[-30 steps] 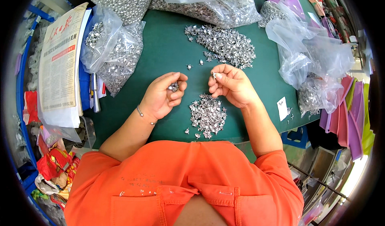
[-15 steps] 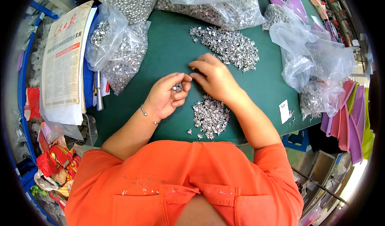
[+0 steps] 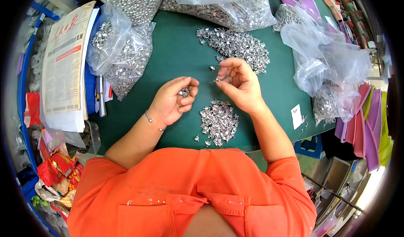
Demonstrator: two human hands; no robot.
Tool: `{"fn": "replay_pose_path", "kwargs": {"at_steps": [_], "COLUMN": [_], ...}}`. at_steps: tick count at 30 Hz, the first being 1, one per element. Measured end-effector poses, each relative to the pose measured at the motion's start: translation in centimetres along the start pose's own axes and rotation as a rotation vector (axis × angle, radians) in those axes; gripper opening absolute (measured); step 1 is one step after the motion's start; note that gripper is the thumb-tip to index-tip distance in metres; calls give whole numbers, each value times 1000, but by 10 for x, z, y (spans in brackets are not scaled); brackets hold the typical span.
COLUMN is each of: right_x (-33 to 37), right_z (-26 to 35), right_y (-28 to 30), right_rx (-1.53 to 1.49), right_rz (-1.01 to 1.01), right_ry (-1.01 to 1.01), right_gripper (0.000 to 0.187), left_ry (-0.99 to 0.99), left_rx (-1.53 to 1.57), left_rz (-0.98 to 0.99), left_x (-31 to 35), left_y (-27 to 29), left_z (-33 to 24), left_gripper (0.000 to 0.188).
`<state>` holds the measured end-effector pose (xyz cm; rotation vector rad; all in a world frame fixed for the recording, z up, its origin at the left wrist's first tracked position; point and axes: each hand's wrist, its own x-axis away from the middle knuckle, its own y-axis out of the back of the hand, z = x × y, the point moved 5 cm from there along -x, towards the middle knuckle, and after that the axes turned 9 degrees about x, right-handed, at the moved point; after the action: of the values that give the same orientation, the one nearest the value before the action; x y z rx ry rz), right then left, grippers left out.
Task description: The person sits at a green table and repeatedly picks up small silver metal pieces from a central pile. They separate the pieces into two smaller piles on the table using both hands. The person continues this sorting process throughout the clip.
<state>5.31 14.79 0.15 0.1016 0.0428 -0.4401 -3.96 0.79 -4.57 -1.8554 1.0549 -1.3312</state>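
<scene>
My left hand (image 3: pixel 169 101) is curled, palm up, around a few small silvery metal pieces (image 3: pixel 184 92); a cuff bracelet (image 3: pixel 148 116) is on that wrist. To its right, my right hand (image 3: pixel 245 90) has a small metal piece (image 3: pixel 217 79) at its thumb tip, the fingers bent over. Another shiny piece (image 3: pixel 212 68) shows just beside the right fingertips; whether it is touched I cannot tell. Beyond the right hand a large heap of winged metal pieces (image 3: pixel 244 47) spreads over the green table (image 3: pixel 179 47). A smaller heap (image 3: pixel 219 123) lies nearer me, between my forearms.
Clear plastic bags of metal parts stand at the left (image 3: pixel 128 62), the back (image 3: pixel 227 12) and the right (image 3: pixel 326 104). A newspaper (image 3: pixel 65 64) and a metal-handled tool (image 3: pixel 101 96) lie at the left edge. A lilac tray (image 3: pixel 309 5) sits back right, a white card (image 3: pixel 297 117) nearer.
My right hand has moved right, away from my left fingertips, and turned so its fingers and the small piece show. My left hand stays in nearly the same place.
</scene>
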Motion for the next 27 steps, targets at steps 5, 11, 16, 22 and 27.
{"fn": "replay_pose_path", "kwargs": {"at_steps": [5,11,16,22,27], "right_x": [7,-12,-22,-15,-4], "right_z": [7,21,0,-9,-19], "right_y": [9,9,-11,10,19], "right_rx": [-63,667,1132,809,-22], "right_rz": [97,111,-63,-58,25], "right_ry": [-44,219,333,-93,-386], "right_gripper": [29,15,8,14,14], "left_ry": [-1,11,9,7,6], "left_rx": [3,9,8,13,-1], "left_rz": [2,22,4,18,12], "left_x": [0,-1,0,0,-1], "left_y": [0,-1,1,1,1], "left_z": [-1,1,0,0,0], "left_gripper": [23,23,23,23,23]}}
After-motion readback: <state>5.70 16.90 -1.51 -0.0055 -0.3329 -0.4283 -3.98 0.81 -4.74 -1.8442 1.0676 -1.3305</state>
